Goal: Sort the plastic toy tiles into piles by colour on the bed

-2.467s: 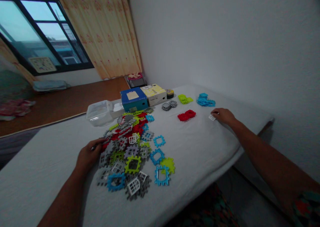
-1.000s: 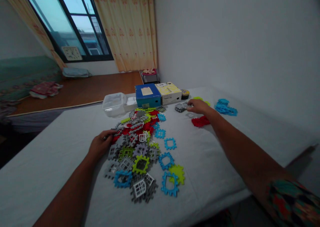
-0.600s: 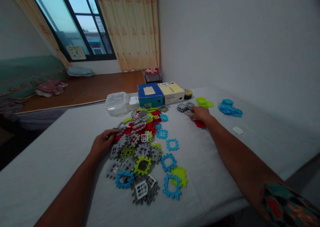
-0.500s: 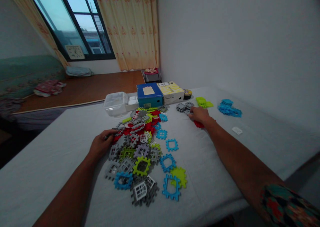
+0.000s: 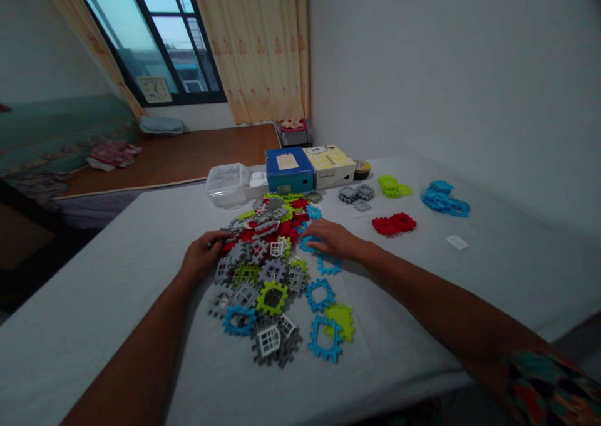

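Observation:
A heap of toothed plastic building tiles (image 5: 272,272) in grey, red, lime, blue and white spreads over the middle of the sheet. At its left edge is my left hand (image 5: 203,255), fingers closed on what looks like a grey building tile (image 5: 211,244), mostly covered. My right hand (image 5: 332,238) reaches in from the right with bent fingers a little apart over a blue building tile (image 5: 307,244); no grasp shows. More blue tiles (image 5: 325,338) lie down the heap's right side, one overlapping a lime tile (image 5: 345,321).
Sorted tiles lie to the right: a grey group (image 5: 357,195), a lime group (image 5: 393,187), a red group (image 5: 394,223) and a blue group (image 5: 444,199). Behind the heap stand a clear plastic tub (image 5: 226,185), a blue box (image 5: 290,170) and a yellow-white box (image 5: 329,166). A white card (image 5: 457,242) lies far right.
My right hand has moved left from the grey and red groups to the heap's right edge, leaving the red group uncovered. My left hand stays at the heap's left edge. The view has shifted slightly.

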`<action>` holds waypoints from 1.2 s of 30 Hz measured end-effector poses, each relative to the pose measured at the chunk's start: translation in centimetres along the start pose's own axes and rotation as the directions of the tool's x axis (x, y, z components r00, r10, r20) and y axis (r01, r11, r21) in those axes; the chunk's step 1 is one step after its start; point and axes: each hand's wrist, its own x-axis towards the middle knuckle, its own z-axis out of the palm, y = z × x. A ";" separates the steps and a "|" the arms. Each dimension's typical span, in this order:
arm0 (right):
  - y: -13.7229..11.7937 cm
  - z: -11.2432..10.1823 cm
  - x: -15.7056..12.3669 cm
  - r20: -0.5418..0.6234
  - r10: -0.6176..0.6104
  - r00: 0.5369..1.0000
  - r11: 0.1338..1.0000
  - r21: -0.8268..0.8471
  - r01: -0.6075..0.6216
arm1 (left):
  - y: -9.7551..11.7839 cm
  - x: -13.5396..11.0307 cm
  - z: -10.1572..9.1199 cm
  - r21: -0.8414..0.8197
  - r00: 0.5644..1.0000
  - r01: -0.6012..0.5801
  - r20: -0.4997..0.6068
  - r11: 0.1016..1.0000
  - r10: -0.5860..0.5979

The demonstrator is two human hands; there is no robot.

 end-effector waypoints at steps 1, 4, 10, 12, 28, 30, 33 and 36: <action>-1.2 0.2 0.1 0.003 -0.053 0.999 0.998 0.042 0.053 | 0.0 0.0 0.0 0.001 1.000 -0.003 -0.001 1.000 0.003; -4.8 0.8 0.4 0.016 -0.171 0.985 0.977 0.133 0.168 | 0.2 -0.1 0.1 0.005 1.000 -0.007 0.002 1.000 0.007; -8.0 2.8 0.3 0.180 -0.263 0.948 0.964 0.019 0.263 | 0.4 -0.2 0.2 -0.013 1.000 0.020 -0.006 1.000 -0.020; -7.5 3.0 0.3 0.185 -0.263 0.947 0.964 0.031 0.262 | 0.5 -0.3 0.2 -0.015 1.000 0.025 -0.007 1.000 -0.025; -3.4 1.5 -0.1 0.081 0.046 0.996 0.955 0.289 -0.068 | 0.6 -0.1 -0.1 0.010 1.000 0.000 0.017 1.000 0.000; -2.8 1.1 -0.1 0.077 0.101 0.992 0.943 0.309 -0.120 | 0.5 -0.1 -0.1 0.001 1.000 -0.010 0.023 1.000 0.010; -1.8 0.1 -0.2 0.094 0.163 0.982 0.896 0.404 -0.187 | 0.2 -0.1 0.0 -0.012 1.000 0.001 0.023 1.000 -0.001; 0.0 -1.3 -0.4 0.147 0.239 0.960 0.808 0.519 -0.280 | 0.1 0.0 0.1 -0.010 1.000 0.019 0.014 1.000 -0.019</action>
